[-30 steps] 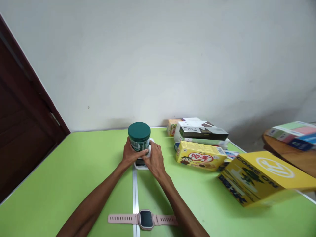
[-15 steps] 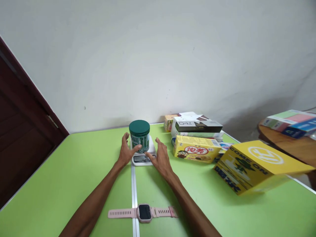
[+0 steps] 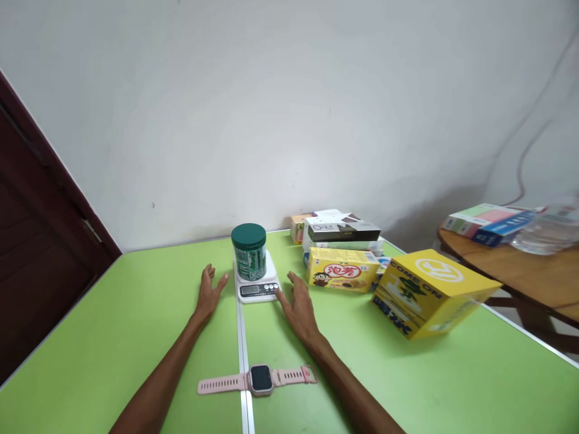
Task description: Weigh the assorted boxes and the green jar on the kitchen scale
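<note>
A green lidded canister [image 3: 249, 252] stands upright on the platform of a white kitchen scale [image 3: 270, 272], whose small display and buttons face me. My left hand [image 3: 210, 294] is held to the left of the scale, fingers apart, with nothing in it. To the right of the scale's front corner is my right hand [image 3: 298, 306], also empty with thumb and fingers spread; its thumb is close to the scale's edge, and I cannot tell whether it touches. A pink smartwatch [image 3: 261, 380] lies strap-out on the table between my forearms.
On the right of the green table [image 3: 149, 301] are a yellow snack box [image 3: 342, 269], a black-and-white box [image 3: 344, 230] on a pile, and a large yellow carton [image 3: 429, 292]. Beyond, a wooden stool [image 3: 538, 271] carries a striped box [image 3: 491, 223] and a clear plastic item [image 3: 547, 232].
Both hands have drawn away from the canister, the left one outward and back towards me. The canister stays on the scale. My view has turned slightly to the right.
</note>
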A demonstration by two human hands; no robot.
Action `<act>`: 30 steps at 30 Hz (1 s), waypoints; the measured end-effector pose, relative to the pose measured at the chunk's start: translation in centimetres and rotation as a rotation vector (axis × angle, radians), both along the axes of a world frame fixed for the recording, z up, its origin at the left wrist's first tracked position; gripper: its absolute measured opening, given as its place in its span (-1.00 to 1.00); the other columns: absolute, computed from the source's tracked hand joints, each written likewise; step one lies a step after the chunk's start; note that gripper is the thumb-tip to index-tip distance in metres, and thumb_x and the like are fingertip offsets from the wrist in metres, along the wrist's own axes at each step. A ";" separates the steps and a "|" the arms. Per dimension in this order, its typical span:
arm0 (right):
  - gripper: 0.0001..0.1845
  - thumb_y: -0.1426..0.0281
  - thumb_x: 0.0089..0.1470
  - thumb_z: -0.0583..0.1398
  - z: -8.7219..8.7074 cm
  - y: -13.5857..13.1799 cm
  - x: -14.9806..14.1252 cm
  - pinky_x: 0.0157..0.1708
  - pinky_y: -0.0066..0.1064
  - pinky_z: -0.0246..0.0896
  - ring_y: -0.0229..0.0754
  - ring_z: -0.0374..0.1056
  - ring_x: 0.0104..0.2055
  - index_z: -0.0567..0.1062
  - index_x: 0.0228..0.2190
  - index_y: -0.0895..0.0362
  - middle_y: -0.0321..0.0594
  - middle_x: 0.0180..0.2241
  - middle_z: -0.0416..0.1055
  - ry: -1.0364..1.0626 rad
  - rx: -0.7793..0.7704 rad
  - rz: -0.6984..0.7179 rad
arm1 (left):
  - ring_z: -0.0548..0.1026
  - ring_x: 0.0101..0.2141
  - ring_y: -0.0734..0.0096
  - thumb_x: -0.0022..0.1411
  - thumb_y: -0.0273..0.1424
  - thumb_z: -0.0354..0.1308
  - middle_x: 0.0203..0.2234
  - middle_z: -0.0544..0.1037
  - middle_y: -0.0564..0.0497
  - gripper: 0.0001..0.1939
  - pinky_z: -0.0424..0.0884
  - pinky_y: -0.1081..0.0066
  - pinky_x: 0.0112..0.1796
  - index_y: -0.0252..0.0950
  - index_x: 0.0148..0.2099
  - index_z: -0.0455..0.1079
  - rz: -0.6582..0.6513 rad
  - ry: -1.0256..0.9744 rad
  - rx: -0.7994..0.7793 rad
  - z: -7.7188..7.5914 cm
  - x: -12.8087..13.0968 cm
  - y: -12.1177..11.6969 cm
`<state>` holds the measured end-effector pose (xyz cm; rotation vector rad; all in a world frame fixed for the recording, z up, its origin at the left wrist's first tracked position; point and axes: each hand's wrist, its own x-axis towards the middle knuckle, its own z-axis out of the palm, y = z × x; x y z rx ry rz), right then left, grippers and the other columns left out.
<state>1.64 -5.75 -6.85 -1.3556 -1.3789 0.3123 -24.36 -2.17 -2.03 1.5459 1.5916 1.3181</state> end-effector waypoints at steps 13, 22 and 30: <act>0.08 0.20 0.06 0.37 4.2 4.9 -6.1 0.30 0.23 0.14 0.29 0.14 0.38 -0.01 0.41 0.23 0.26 0.32 0.21 -0.172 0.096 0.049 | 0.57 0.02 -0.02 -0.07 -0.09 0.46 -0.01 0.58 -0.23 -0.21 0.47 0.04 0.04 -0.30 0.14 0.29 -0.118 0.245 0.148 7.7 7.2 3.7; -0.05 0.27 0.17 0.28 4.5 -3.1 0.1 0.24 0.20 0.24 0.26 0.26 0.28 -0.03 0.41 0.23 0.22 0.22 0.33 -0.290 0.238 -0.070 | 0.57 -0.01 0.00 -0.15 -0.07 0.51 -0.03 0.56 -0.17 -0.16 0.50 0.06 0.00 -0.27 0.12 0.28 -0.278 0.209 0.283 7.4 12.1 -2.8; -0.12 0.24 0.19 0.22 1.5 -9.2 10.3 0.09 0.22 0.36 0.28 0.34 0.16 0.02 0.41 0.17 0.17 0.15 0.39 -0.371 0.137 -0.287 | 0.55 0.03 -0.07 -0.20 -0.12 0.54 -0.02 0.55 -0.20 -0.09 0.48 0.00 0.05 -0.27 0.15 0.25 -0.510 0.105 0.163 4.8 22.5 -5.6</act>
